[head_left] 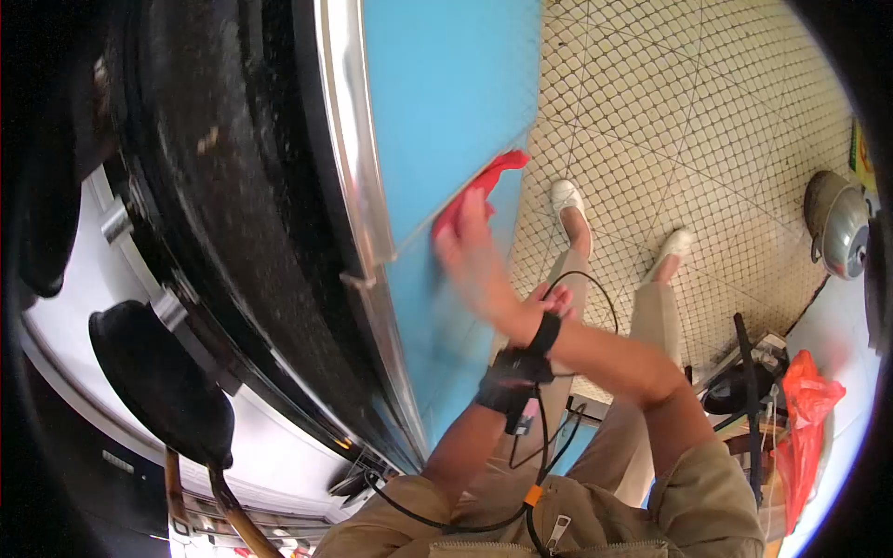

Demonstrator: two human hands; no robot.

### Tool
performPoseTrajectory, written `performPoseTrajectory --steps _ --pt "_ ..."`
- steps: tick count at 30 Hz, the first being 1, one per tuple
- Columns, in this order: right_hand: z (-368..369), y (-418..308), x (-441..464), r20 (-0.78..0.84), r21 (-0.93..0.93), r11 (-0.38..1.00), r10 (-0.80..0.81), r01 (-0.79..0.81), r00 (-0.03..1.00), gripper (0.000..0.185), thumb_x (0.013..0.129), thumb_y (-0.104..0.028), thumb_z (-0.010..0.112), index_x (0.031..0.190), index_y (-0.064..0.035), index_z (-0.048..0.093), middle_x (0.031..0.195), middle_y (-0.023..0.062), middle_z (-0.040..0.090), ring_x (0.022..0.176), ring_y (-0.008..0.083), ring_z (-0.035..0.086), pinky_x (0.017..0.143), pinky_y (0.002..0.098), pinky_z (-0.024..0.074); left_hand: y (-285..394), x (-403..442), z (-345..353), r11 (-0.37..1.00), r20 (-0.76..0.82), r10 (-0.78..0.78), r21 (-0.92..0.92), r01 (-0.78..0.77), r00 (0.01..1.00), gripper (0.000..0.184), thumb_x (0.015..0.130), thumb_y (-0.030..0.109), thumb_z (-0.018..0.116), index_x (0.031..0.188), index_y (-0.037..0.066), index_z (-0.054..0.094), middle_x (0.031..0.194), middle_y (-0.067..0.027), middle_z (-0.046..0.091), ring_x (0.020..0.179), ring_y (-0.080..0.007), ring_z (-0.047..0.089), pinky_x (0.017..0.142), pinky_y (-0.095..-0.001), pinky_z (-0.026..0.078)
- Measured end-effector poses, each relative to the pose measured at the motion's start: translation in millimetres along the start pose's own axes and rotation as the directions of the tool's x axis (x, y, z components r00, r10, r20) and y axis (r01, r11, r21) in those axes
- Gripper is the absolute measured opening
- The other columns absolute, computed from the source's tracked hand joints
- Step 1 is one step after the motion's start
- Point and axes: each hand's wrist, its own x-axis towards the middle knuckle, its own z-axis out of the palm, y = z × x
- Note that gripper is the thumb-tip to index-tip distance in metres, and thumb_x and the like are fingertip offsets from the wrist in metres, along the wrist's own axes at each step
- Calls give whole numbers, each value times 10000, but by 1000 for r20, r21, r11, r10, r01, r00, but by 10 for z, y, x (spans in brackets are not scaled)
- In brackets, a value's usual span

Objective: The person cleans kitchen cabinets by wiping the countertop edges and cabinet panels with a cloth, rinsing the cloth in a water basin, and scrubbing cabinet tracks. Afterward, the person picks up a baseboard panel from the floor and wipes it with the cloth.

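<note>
My right hand [476, 270], blurred by motion, reaches across to a blue cabinet door [446, 84]. Its fingers are closed on a red cloth [507, 163], which lies along the slanting lower edge of the door. My left hand [558, 299] is mostly hidden behind my right wrist. Only a few loosely bent fingers show, apart from each other and with nothing visible in them. Black straps are around both wrists, and a black cable [539, 437] runs from them down over my jacket.
A dark countertop [200, 139] with a metal trim edge is on the left. Beyond it are a black pan [163, 386] and a stove. At right, a metal pot [837, 223] and a red plastic bag [807, 400] stand near the wall. The floor [670, 121] is tiled.
</note>
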Motion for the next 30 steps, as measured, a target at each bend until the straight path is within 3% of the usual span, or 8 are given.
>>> performPoseTrajectory --steps 4,13,15,16,18,23,25,30 --pt "71 -742 -853 125 -69 983 -161 171 979 737 960 -216 549 1506 82 153 1595 277 111 1471 459 135 1197 474 176 20 -398 134 986 -229 60 162 -23 972 453 935 17 493 1382 79 453 1291 -84 560 1215 -235 542 1022 -400 455" --pt "219 -127 -666 129 -177 594 -777 785 616 571 835 -128 649 1393 -125 527 1534 120 382 1349 378 403 1091 490 359 -414 -1000 -280 992 -275 84 114 -54 958 514 941 91 548 1434 74 400 1157 -46 597 1135 -183 573 979 -359 468" --pt "266 2 -564 29 -155 691 -711 706 703 568 846 -105 612 1403 -103 504 1434 148 501 1332 330 450 1108 470 359 -387 -1066 -432 96 243 330 952 -289 912 486 946 86 548 1417 79 426 1132 -24 602 1109 -169 578 975 -341 471" --pt "285 127 -422 -17 -125 747 -659 653 752 547 883 -95 580 1420 -72 480 1446 163 485 1346 338 436 1132 465 331 -329 -1009 -587 79 262 323 950 -301 910 486 946 86 548 1417 79 426 1132 -24 602 1109 -169 578 975 -341 471" --pt "186 554 -8 -252 -142 878 -478 457 841 484 965 -101 497 1435 -12 423 1446 195 472 1377 354 396 1164 433 278 -219 -906 -1008 988 36 8 156 -14 999 448 972 97 534 1405 107 418 1148 -35 606 1106 -169 583 974 -344 468" --pt "12 1761 546 -427 -70 945 -317 318 847 481 1021 -167 403 1468 2 345 1449 235 453 1380 378 382 1152 408 295 -97 -981 -1257 963 -231 82 268 -18 970 457 961 61 525 1403 103 419 1095 -42 619 1095 -181 587 968 -343 471" --pt "-134 1761 573 -244 6 980 195 -199 950 497 1017 -203 405 1463 10 349 1407 260 481 1323 407 437 1097 436 359 -61 -983 -1367 954 -278 103 299 -16 955 463 955 47 521 1403 101 418 1077 -39 624 1092 -186 588 970 -344 473" --pt "88 1185 -12 -278 -98 980 -194 173 941 497 932 -111 525 1406 5 430 1338 253 537 1192 421 521 1027 462 404 -122 -1133 -1488 959 -221 28 280 35 975 442 955 57 534 1384 109 440 1081 -35 622 1083 -188 592 969 -342 472"
